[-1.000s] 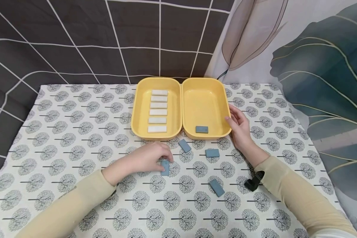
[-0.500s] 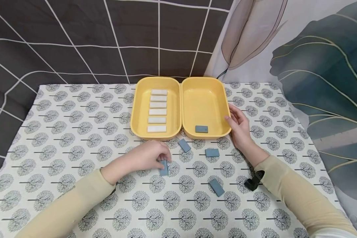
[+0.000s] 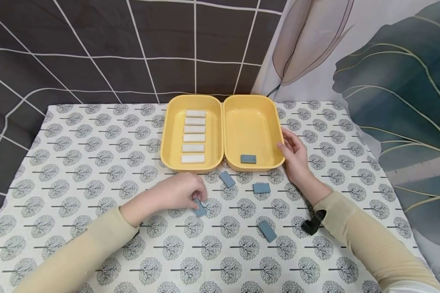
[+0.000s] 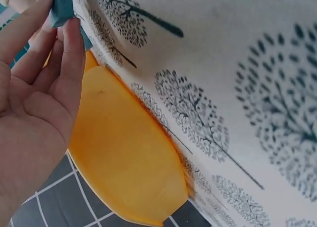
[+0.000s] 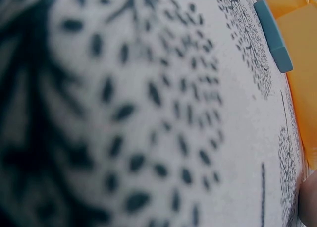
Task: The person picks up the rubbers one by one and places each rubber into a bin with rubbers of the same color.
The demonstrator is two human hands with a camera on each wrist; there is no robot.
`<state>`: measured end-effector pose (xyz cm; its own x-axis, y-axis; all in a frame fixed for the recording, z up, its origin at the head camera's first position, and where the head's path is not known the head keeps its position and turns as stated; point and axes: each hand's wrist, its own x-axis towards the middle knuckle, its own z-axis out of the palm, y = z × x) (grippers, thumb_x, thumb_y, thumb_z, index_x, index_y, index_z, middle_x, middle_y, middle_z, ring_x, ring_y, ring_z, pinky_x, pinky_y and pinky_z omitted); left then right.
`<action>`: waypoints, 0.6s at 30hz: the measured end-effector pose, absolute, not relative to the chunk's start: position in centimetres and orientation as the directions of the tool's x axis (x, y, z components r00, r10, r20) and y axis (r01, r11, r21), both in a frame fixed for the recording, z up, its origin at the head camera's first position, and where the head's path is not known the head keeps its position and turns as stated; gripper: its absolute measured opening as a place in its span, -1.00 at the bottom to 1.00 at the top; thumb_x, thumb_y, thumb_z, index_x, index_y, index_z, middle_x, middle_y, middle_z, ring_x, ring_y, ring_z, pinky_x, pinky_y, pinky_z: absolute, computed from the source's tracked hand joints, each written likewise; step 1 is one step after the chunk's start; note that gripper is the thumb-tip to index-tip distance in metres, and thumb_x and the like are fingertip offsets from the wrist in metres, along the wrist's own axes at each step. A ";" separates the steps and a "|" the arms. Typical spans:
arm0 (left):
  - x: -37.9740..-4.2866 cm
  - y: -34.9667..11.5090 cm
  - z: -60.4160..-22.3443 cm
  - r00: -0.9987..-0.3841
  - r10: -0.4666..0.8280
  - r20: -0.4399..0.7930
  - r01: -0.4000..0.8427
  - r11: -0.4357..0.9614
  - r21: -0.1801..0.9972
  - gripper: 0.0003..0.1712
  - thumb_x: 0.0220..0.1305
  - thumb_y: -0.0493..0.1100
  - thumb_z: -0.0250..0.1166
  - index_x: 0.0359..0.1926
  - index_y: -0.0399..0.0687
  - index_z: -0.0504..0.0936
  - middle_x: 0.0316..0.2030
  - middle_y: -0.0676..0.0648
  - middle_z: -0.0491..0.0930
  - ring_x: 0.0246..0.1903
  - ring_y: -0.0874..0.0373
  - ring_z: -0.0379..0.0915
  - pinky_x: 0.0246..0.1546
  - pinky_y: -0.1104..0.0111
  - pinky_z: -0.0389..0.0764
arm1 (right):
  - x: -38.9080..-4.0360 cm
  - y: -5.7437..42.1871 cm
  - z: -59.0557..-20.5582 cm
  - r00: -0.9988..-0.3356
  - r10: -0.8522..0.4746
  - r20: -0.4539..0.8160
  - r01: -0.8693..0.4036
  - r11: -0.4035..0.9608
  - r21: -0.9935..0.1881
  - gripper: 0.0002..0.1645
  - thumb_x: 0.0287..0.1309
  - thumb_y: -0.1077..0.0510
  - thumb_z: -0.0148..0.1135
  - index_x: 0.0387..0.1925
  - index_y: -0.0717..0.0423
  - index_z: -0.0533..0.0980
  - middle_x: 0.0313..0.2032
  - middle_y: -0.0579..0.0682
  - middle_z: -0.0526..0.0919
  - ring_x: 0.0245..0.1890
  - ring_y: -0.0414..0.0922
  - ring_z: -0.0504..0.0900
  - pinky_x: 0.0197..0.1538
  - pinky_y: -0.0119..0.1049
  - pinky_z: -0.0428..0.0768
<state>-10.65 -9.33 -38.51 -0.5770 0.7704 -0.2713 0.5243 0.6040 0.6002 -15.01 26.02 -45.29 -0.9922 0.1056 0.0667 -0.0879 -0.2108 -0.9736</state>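
Observation:
My left hand (image 3: 179, 192) pinches a small flat blue block (image 3: 199, 208) between thumb and fingers, in front of the box. The left wrist view shows this blue block (image 4: 62, 8) at the fingertips, tilted. At the right, my right hand (image 3: 296, 156) grips the right rim of a yellow two-part box (image 3: 254, 122), thumb over the edge and fingers along the outer wall. One blue block (image 3: 248, 159) lies near the front inside the right compartment. A column of several white blocks (image 3: 194, 138) fills the middle of the left compartment (image 3: 172, 142).
On the tree-print cloth (image 3: 95, 219) lie three more blue blocks: one slanted (image 3: 227, 179) by the box's front, one lying crosswise (image 3: 262, 188), one nearer the person (image 3: 267, 231). A dark gridded curtain (image 3: 168, 44) hangs behind the table.
My left hand has shifted slightly left with the blue block, which has turned from nearly upright in the view to slanted. The right hand keeps its place on the box.

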 end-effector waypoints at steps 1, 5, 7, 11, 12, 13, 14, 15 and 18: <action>-10.7 -9.3 -38.4 -0.573 0.771 -0.279 0.524 0.606 0.598 -0.82 0.06 -0.31 0.61 -0.32 -0.02 0.81 -0.40 0.13 0.70 -0.41 0.35 0.47 -0.28 0.56 0.60 | -15.0 26.0 -45.3 -0.992 0.104 0.067 -0.088 -0.213 -0.973 -0.34 0.39 0.53 -0.01 0.49 0.40 0.28 0.26 -0.01 0.60 0.23 -0.11 0.60 0.25 -0.38 0.71; -10.7 -9.4 -37.8 -0.556 0.767 -0.320 0.522 0.621 0.585 -0.85 0.06 -0.27 0.62 -0.42 0.03 0.80 -0.48 0.19 0.68 -0.45 0.36 0.46 -0.30 0.54 0.60 | -15.0 26.0 -45.4 -0.992 0.099 0.074 -0.094 -0.217 -0.972 -0.34 0.39 0.53 -0.01 0.49 0.41 0.28 0.26 0.00 0.59 0.23 -0.11 0.59 0.25 -0.37 0.71; -10.7 -9.4 -37.6 -0.546 0.767 -0.336 0.522 0.626 0.579 -0.84 0.05 -0.26 0.63 -0.44 0.04 0.79 -0.49 0.20 0.68 -0.44 0.36 0.48 -0.28 0.51 0.63 | -15.0 26.0 -45.3 -0.992 0.099 0.075 -0.095 -0.214 -0.972 -0.34 0.39 0.54 -0.01 0.49 0.42 0.27 0.26 0.00 0.59 0.23 -0.10 0.59 0.24 -0.37 0.72; -10.8 -9.4 -37.2 -0.535 0.763 -0.363 0.551 0.641 0.534 -0.80 0.00 -0.23 0.67 -0.48 0.07 0.77 -0.51 0.22 0.66 -0.42 0.35 0.49 -0.22 0.47 0.64 | -15.0 25.9 -45.3 -0.992 0.105 0.072 -0.093 -0.205 -0.974 -0.34 0.39 0.54 -0.01 0.50 0.43 0.26 0.26 0.00 0.59 0.23 -0.10 0.60 0.24 -0.36 0.72; -10.8 -9.4 -37.1 -0.533 0.762 -0.369 0.561 0.644 0.521 -0.79 -0.02 -0.22 0.68 -0.49 0.09 0.76 -0.52 0.23 0.65 -0.42 0.35 0.49 -0.22 0.45 0.64 | -15.0 25.9 -45.3 -0.992 0.106 0.072 -0.093 -0.205 -0.974 -0.33 0.39 0.54 -0.01 0.50 0.43 0.26 0.26 0.00 0.59 0.23 -0.10 0.60 0.24 -0.36 0.72; -10.8 -9.3 -36.9 -0.530 0.761 -0.373 0.568 0.646 0.510 -0.78 -0.02 -0.22 0.68 -0.50 0.10 0.75 -0.52 0.23 0.64 -0.42 0.35 0.48 -0.21 0.45 0.63 | -15.0 25.9 -45.3 -0.992 0.106 0.073 -0.094 -0.206 -0.974 -0.33 0.39 0.54 -0.01 0.50 0.44 0.25 0.26 0.00 0.59 0.23 -0.10 0.60 0.24 -0.36 0.72; -10.8 -9.3 -36.8 -0.528 0.760 -0.378 0.574 0.648 0.501 -0.77 -0.03 -0.21 0.68 -0.50 0.11 0.75 -0.53 0.23 0.63 -0.42 0.34 0.48 -0.22 0.44 0.62 | -15.0 25.9 -45.3 -0.992 0.106 0.074 -0.095 -0.207 -0.974 -0.33 0.39 0.54 -0.01 0.50 0.44 0.25 0.26 0.00 0.59 0.23 -0.10 0.60 0.24 -0.37 0.72; -10.8 -9.3 -36.7 -0.527 0.759 -0.383 0.575 0.650 0.498 -0.76 -0.03 -0.22 0.68 -0.51 0.12 0.74 -0.53 0.24 0.62 -0.43 0.34 0.47 -0.22 0.45 0.62 | -15.0 25.9 -45.3 -0.991 0.107 0.075 -0.096 -0.207 -0.974 -0.33 0.39 0.54 -0.01 0.50 0.44 0.25 0.26 0.00 0.60 0.22 -0.10 0.60 0.23 -0.37 0.73; -11.0 -9.2 -36.4 -0.523 0.760 -0.386 0.567 0.648 0.508 -0.75 -0.01 -0.24 0.67 -0.52 0.11 0.72 -0.54 0.22 0.62 -0.44 0.33 0.47 -0.26 0.46 0.61 | -15.0 25.9 -45.3 -0.991 0.109 0.078 -0.100 -0.210 -0.973 -0.33 0.38 0.54 -0.01 0.50 0.45 0.25 0.24 -0.02 0.61 0.21 -0.11 0.61 0.23 -0.38 0.73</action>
<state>-10.97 -9.21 -36.38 -0.5226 0.7603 -0.3859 0.5673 0.6479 0.5083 -14.98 25.91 -45.28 -0.9909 0.1095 0.0778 -0.0995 -0.2095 -0.9727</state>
